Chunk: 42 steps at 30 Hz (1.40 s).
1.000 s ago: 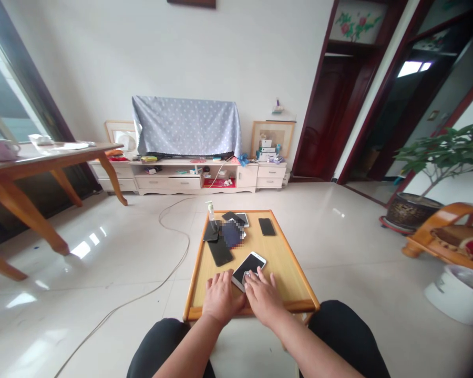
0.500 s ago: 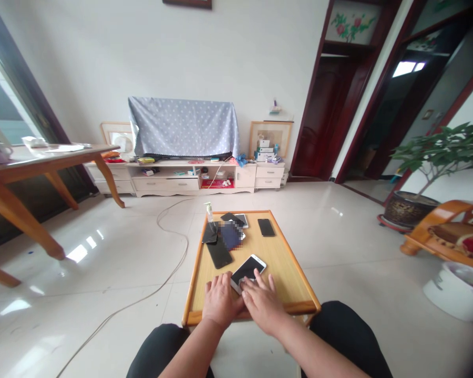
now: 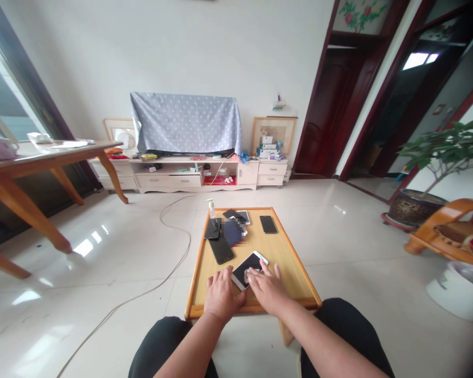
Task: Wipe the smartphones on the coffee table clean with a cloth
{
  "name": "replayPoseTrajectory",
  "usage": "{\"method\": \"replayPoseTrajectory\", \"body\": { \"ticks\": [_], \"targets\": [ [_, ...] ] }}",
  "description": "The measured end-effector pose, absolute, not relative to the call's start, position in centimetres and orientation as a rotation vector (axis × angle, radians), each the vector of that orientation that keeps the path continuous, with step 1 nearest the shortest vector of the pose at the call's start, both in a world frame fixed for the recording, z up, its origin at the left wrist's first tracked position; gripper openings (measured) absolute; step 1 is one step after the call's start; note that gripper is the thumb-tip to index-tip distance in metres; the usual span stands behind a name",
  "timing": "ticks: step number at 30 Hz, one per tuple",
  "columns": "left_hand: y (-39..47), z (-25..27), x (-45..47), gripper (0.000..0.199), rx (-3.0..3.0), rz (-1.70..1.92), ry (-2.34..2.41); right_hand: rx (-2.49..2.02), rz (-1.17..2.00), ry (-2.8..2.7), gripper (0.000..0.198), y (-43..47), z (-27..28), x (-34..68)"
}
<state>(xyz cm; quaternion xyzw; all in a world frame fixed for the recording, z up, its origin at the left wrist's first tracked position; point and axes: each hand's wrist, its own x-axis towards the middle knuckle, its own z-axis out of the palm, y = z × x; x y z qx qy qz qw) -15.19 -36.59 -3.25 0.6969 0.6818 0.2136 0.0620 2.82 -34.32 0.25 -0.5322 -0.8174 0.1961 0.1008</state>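
Note:
A white smartphone point(image 3: 239, 276) with a black screen lies slantwise on a small wooden table point(image 3: 291, 262), near its front edge. My left hand point(image 3: 220, 296) is at the phone's near left corner, index finger and thumb on either side of that corner, gripping it. Across the screen lies my right hand point(image 3: 268, 289), fingers spread and stretched out. A pale patch shows at its fingertips; I cannot tell whether it is a wipe, liquid or a reflection.
A black phone point(image 3: 220, 251), a dark wallet-like item point(image 3: 213, 229), a blurred-out dark blue item point(image 3: 232, 232) and a pump bottle point(image 3: 212, 211) crowd the table's left side. Another phone point(image 3: 268, 224) lies at the back right. A cable point(image 3: 185, 252) runs along the floor at left.
My right hand has slid slightly up and right across the phone's screen. My left hand stays at the corner. The whole view has shifted a little.

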Motion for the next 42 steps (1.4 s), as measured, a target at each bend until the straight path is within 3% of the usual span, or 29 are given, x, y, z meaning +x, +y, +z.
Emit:
{"method": "replayPoseTrajectory", "body": {
  "ticks": [4, 9, 15, 20, 28, 37, 42],
  "targets": [
    [-36.6, -3.2, -15.4, 0.069, 2.107, 0.646, 2.062, -1.72, 0.518, -2.319, 0.054, -33.8, 0.0, 2.3],
    [-36.5, -3.3, -15.6, 0.061, 2.087, 0.598, 2.031, -1.299, 0.587, -2.552, 0.049, -35.1, -0.4, 0.2],
    [-36.5, -3.5, -15.3, 0.072, 2.074, 0.666, 2.069, -1.642, 0.525, -2.345, 0.052, -32.7, 0.0, 0.0],
    [-36.5, -3.5, -15.5, 0.065, 2.095, 0.658, 2.049, -1.332, 0.514, -2.521, 0.048, -33.2, -1.1, -1.2],
    [-36.4, -2.7, -15.2, 0.074, 2.07, 0.628, 2.09, -1.873, 0.339, -2.26, 0.054, -28.1, -1.5, 2.4],
    [-36.7, -2.5, -15.7, 0.07, 2.006, 0.629, 2.076, -1.455, 0.407, -2.532, 0.056, -33.6, -2.7, 1.5],
    [-37.2, -1.8, -15.8, 0.075, 1.999, 0.613, 2.07, -1.793, 0.252, -2.326, 0.059, -31.2, -2.9, 3.2]
  ]
}}
